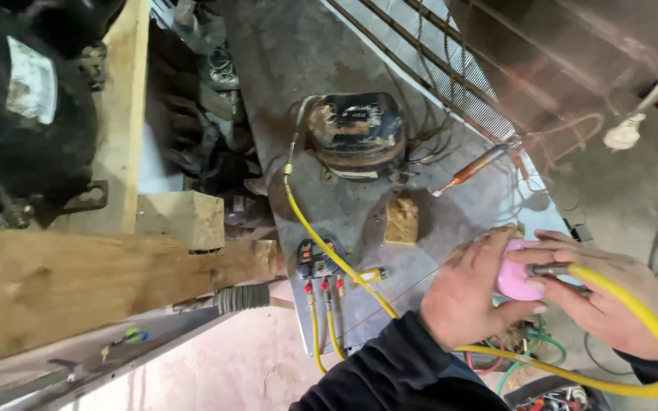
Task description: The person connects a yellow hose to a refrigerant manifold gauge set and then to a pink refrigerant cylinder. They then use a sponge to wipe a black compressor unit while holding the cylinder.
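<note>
Fingers [542,268] pinch pink canister [513,280], hose [649,327] alongside.

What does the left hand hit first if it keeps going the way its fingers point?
Likely the pink object: the left hand already touches it, fingers pointing right toward the right hand, which holds the yellow hose end against it. Depth is unclear.
</note>
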